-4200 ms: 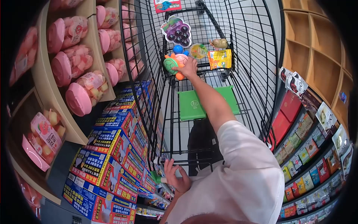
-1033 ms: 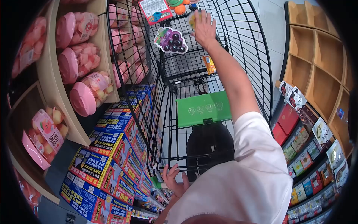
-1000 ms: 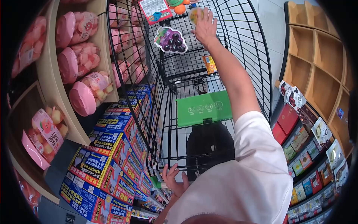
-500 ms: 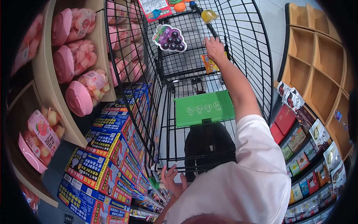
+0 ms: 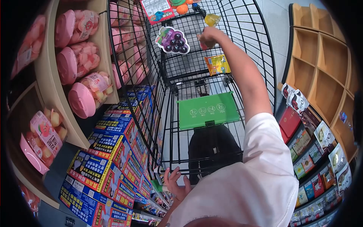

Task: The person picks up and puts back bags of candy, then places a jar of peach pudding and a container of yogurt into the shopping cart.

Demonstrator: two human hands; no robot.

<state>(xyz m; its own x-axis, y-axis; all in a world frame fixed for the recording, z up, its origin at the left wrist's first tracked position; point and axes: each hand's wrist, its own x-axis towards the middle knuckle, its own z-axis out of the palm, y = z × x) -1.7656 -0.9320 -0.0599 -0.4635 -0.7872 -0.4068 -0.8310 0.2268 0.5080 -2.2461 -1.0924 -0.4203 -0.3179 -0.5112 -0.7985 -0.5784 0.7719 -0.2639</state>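
Head camera: the right hand (image 5: 210,36) is stretched deep into the wire cart (image 5: 264,56), fingers curled shut around a small reddish thing (image 5: 203,45), too small to name; it is held above the cart floor, between the grape pack (image 5: 173,39) on its left and the yellow packet (image 5: 217,64) lying just below it. A second ago this hand was at the far end of the cart with the yellow cup (image 5: 212,19) in its fingers; half a second ago it lay flat and empty near the packet; now the cup sits alone at the far end, apart from the hand, so I judge the cup is let go and a new item picked up. The left hand (image 5: 176,184) has not shifted; its fingers are spread apart against the cart's near rail, clamped on nothing. The green flap (image 5: 208,111) lies between the two hands; jars (image 5: 81,100) and blue boxes (image 5: 109,151) line the left side.
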